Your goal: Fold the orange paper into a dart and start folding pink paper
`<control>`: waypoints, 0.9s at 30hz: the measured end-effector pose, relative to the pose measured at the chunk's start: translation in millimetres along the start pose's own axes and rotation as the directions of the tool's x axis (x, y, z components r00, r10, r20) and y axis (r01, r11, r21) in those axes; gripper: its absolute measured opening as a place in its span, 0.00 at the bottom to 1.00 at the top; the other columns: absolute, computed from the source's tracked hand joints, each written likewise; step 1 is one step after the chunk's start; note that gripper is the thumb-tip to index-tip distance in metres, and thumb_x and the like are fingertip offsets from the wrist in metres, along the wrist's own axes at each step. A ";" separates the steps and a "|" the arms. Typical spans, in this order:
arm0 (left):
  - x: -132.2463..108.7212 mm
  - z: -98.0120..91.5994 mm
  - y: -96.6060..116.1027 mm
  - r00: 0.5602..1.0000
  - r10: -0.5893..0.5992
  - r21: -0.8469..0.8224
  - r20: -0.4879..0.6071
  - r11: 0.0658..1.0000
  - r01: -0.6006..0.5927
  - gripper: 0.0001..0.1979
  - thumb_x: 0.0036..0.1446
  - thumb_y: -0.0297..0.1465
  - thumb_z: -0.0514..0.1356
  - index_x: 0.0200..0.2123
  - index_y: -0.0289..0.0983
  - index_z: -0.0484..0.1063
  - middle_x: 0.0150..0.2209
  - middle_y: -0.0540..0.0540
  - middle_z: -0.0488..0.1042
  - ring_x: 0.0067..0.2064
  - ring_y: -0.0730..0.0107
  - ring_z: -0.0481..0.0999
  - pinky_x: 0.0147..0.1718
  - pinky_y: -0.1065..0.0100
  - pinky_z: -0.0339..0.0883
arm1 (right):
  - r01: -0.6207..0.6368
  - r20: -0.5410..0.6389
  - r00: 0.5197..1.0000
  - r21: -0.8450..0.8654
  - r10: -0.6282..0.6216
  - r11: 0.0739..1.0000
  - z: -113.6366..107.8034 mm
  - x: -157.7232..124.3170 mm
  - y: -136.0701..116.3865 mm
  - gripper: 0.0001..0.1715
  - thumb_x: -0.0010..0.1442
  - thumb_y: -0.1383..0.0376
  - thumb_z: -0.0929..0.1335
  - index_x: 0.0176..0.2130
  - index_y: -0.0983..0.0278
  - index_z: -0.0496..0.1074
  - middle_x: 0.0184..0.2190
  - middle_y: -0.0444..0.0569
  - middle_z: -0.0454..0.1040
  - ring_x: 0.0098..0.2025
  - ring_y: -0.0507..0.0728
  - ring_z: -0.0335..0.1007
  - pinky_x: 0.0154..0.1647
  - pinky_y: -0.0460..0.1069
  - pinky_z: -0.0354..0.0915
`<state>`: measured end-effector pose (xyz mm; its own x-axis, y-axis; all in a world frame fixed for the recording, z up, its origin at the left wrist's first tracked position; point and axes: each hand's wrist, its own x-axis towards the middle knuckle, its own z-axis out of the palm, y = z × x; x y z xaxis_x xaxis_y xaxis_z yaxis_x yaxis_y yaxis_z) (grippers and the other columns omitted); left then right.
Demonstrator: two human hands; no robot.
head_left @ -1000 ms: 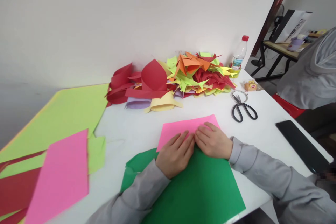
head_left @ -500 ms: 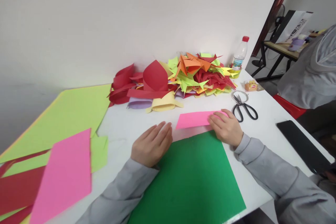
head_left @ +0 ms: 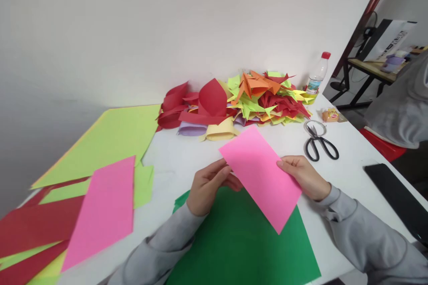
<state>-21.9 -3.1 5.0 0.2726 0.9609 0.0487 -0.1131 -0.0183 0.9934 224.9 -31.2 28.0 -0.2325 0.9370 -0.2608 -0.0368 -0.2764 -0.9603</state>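
A pink sheet of paper [head_left: 259,173] is raised and tilted above a green board [head_left: 250,249]. My right hand [head_left: 304,176] pinches its right edge, thumb on the front face and fingers behind. At the sheet's left edge is my left hand [head_left: 209,187], its fingers curled and thumb tip close to the edge; some fingertips pass behind the paper. Black-handled scissors [head_left: 321,144] lie beyond my right hand, blades partly over a clear ring [head_left: 319,128].
Large yellow-green sheets [head_left: 130,138], another pink sheet [head_left: 107,205] and red strips [head_left: 40,220] lie left. Cut and rolled paper shapes [head_left: 264,98] pile against the wall. A bottle [head_left: 317,73], a small packet [head_left: 331,115] and a black phone-like slab [head_left: 396,198] are right. Beyond sits another person [head_left: 401,111].
The pink paper, earlier a narrow shape low over the table, is now lifted and shows its broad face. Both hands have come to its edges. The view has shifted slightly left.
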 end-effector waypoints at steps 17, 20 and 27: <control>3.9 1.6 4.3 0.982 -0.102 -0.026 -0.158 0.995 0.099 0.17 0.51 0.43 0.62 0.20 0.36 0.73 0.18 0.49 0.74 0.18 0.66 0.74 0.20 0.63 0.74 | -0.124 0.039 0.991 -0.065 0.127 0.990 2.3 5.5 8.5 0.24 0.49 0.47 0.73 0.29 0.67 0.74 0.23 0.43 0.73 0.21 0.48 0.63 0.21 0.44 0.56; 3.9 2.6 4.5 0.980 -0.111 -0.043 -0.166 0.994 0.105 0.17 0.51 0.42 0.63 0.20 0.36 0.73 0.18 0.49 0.74 0.18 0.67 0.74 0.19 0.63 0.74 | -0.107 0.039 0.993 -0.092 0.111 0.990 2.5 5.0 8.5 0.24 0.50 0.47 0.72 0.29 0.66 0.74 0.23 0.43 0.73 0.21 0.49 0.64 0.21 0.44 0.56; 10.7 -11.0 0.4 0.960 -0.102 -0.034 -0.262 0.995 0.096 0.16 0.47 0.41 0.65 0.31 0.33 0.78 0.23 0.46 0.78 0.22 0.64 0.76 0.22 0.62 0.75 | -0.013 0.063 0.998 -0.222 0.028 0.975 -5.3 9.2 11.4 0.24 0.54 0.47 0.70 0.29 0.67 0.74 0.22 0.44 0.74 0.21 0.49 0.64 0.20 0.44 0.58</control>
<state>-29.5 10.1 4.8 0.0226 0.9964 -0.0815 -0.1192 0.0836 0.9893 227.4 -24.6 14.2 -0.2946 0.9135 -0.2806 0.1826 -0.2344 -0.9548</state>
